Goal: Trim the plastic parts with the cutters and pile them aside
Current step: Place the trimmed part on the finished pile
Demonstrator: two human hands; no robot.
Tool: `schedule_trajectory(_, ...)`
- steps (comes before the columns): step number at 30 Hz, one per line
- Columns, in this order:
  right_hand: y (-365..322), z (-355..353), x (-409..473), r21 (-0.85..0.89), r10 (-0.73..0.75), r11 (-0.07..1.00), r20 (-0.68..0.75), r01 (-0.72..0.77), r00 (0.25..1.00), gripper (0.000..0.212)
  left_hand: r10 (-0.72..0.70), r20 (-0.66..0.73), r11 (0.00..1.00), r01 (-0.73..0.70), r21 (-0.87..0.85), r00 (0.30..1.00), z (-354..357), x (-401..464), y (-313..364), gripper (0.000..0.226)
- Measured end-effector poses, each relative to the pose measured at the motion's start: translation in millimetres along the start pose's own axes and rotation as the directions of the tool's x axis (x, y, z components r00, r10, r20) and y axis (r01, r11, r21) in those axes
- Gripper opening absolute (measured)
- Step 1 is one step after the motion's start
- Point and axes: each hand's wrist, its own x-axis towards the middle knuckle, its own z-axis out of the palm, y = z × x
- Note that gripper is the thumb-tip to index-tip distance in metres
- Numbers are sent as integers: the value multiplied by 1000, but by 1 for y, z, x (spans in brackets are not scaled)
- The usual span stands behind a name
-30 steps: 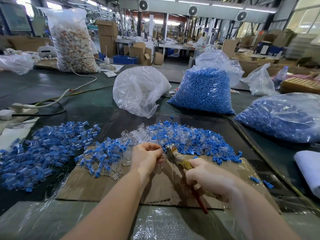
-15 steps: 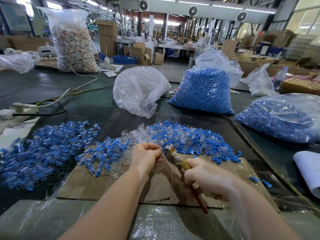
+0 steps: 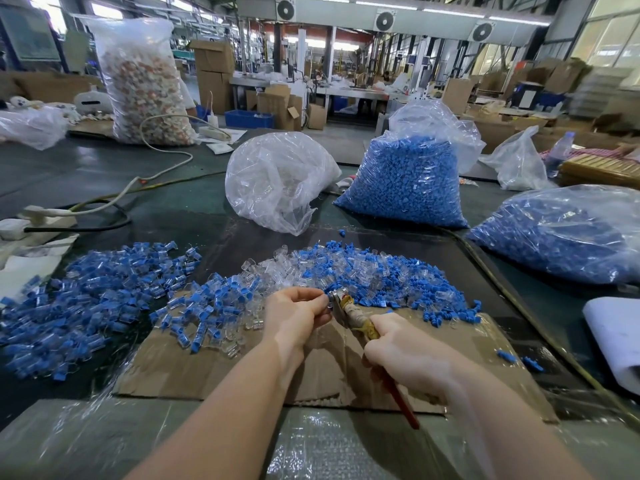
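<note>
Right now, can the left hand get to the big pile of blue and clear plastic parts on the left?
Probably not yet: the left hand is busy pinching a part at the cutters, though nothing blocks the pile of blue and clear plastic parts.

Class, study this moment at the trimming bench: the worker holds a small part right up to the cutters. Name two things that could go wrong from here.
1. The left hand pinches the part right at the head of the cutters held in the right hand; a slip could nip a fingertip.
2. The heap of untrimmed parts runs into the blue pile on the left, so trimmed and untrimmed pieces could get mixed.
</note>
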Motion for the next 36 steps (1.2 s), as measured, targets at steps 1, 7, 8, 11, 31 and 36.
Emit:
schedule_trajectory(1, 1, 2, 1, 3, -7, 1000, -20, 7, 1000, 10, 10, -2, 1000, -10, 0, 1000, 1, -1, 1, 9)
schedule_trajectory(7, 4, 3, 0, 339, -33, 940, 5, 29, 999, 23, 121, -31, 991, -119, 57, 992, -4, -6, 11, 12)
schedule_trajectory(8, 5, 2, 0, 413, -30, 910, 18, 20, 999, 31, 167, -32, 982, -163, 99, 985, -7, -6, 13, 13)
schedule_trajectory(11, 5, 0, 2, 470, -23, 883, 21, 10, 1000, 34, 290, -13, 929, -278, 246, 957, -14, -7, 19, 13)
schedule_trajectory(31, -3, 3, 6, 368, -23, 930, 86, -10, 996, 38, 105, 21, 988, -106, 113, 994, -23, 4, 17, 6)
schedule_trajectory(36, -6, 4, 8, 267, -20, 964, 39, 9, 999, 28, 128, 19, 976, -130, 176, 992, -23, 4, 17, 4)
